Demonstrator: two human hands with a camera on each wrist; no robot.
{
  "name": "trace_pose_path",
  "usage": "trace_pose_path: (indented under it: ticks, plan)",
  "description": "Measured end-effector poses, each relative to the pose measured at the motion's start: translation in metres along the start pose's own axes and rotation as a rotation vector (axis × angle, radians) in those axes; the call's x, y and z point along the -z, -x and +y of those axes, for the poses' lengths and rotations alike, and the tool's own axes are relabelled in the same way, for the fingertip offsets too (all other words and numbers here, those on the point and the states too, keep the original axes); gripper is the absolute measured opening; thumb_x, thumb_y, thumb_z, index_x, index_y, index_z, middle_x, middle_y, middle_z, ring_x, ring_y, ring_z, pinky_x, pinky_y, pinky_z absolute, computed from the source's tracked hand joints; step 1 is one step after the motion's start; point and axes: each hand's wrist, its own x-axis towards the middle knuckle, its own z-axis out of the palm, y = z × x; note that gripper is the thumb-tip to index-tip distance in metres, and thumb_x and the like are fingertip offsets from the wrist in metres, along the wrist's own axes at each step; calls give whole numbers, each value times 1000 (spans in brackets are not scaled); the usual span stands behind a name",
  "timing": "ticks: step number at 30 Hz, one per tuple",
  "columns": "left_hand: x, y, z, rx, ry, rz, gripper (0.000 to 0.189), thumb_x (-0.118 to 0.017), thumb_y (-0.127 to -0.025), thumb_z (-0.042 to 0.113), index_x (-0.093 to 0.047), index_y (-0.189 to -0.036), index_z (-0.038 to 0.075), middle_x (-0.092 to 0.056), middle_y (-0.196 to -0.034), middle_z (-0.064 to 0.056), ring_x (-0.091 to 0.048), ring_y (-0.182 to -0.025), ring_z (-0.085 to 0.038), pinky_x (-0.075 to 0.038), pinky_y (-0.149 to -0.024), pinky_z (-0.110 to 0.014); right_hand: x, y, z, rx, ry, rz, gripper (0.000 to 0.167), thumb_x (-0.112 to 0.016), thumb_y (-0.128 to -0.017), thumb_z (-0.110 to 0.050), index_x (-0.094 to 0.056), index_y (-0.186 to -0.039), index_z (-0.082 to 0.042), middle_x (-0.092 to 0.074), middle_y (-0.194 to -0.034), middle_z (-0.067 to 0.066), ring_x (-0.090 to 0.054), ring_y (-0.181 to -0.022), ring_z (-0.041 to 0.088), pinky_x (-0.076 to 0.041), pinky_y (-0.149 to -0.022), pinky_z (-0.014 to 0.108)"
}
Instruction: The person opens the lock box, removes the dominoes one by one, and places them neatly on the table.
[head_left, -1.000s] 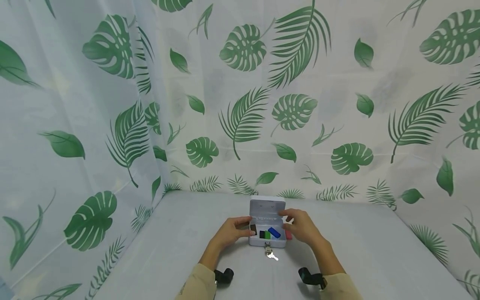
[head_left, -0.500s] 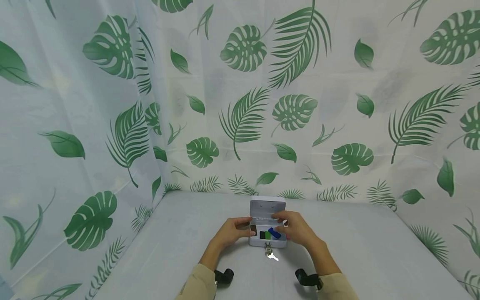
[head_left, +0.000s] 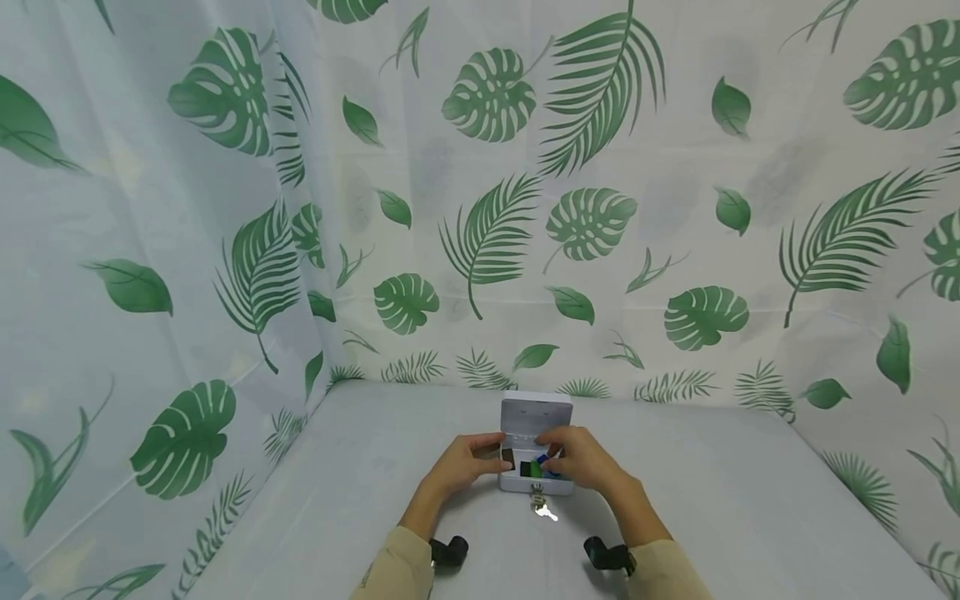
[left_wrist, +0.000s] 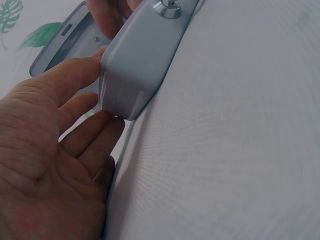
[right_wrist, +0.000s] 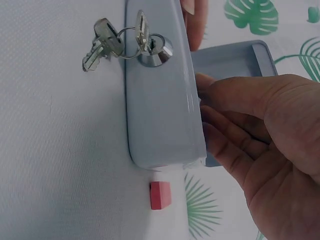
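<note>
A small grey metal cash box [head_left: 516,485] stands with its lid [head_left: 536,412] raised. My left hand [left_wrist: 55,120] grips its left end, with some fingers under the lower corner. My right hand [head_left: 588,458] reaches over the right side into the box. Its thumb crosses a blue block [head_left: 554,475], its tip close to a green block [head_left: 536,469]; I cannot tell whether it pinches either. A black block [head_left: 525,469] lies beside the green one, and a dark brown piece [head_left: 507,459] lies along the left wall. In the right wrist view the box hides the right fingertips.
Two keys on a ring [right_wrist: 103,45] hang from the lock [right_wrist: 155,52] at the box's front. A red block [right_wrist: 160,195] lies on the white tabletop [head_left: 720,500] just past the box's right end. A leaf-printed curtain [head_left: 480,250] rises behind the table.
My right hand has moved left from the box's right edge into the box, over the blue block. The red block is now hidden in the head view. My left hand has stayed put.
</note>
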Motion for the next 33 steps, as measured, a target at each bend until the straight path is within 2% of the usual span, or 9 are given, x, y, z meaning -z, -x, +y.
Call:
trace_pose_path:
  ticks: [6, 13, 22, 26, 33]
  plan:
    - [0, -1, -1, -1, -8, 1, 57, -83, -90, 23, -64, -141, 5, -64, -145, -14, -57, -140, -34, -39, -121, -56, -2, -3, 2, 22, 10, -36, 36, -82, -83, 3, -75, -118, 4, -76, -97, 15, -65, -81, 17, -57, -69, 29]
    - [1, 0, -2, 1, 7, -9, 59, -83, -90, 23, -63, -142, 5, -63, -146, -13, -56, -141, -34, -38, -121, -56, -5, -8, 5, 38, 16, -111, 31, -83, -84, 1, -77, -114, 2, -77, -96, 10, -66, -81, 15, -59, -71, 30]
    - [1, -1, -1, 5, 8, -7, 59, -84, -89, 23, -63, -142, 5, -63, -147, -12, -56, -141, -34, -38, -121, -56, -6, -14, 2, 46, 29, -143, 29, -83, -82, 4, -79, -110, 0, -77, -95, 9, -66, -76, 16, -61, -70, 35]
    - [2, -1, -1, 5, 6, -8, 60, -84, -89, 24, -63, -142, 5, -63, -146, -13, -56, -140, -34, -39, -121, -56, -8, -15, 3, 52, 50, -145, 26, -83, -81, 6, -80, -106, -3, -77, -94, 7, -65, -76, 14, -61, -72, 34]
    - [1, 0, -1, 1, 6, -5, 59, -84, -90, 23, -63, -142, 5, -64, -145, -13, -57, -140, -34, -39, -120, -55, -14, -15, 2, 46, 116, -84, 24, -84, -80, 5, -79, -102, -2, -76, -91, 6, -64, -76, 12, -60, -71, 34]
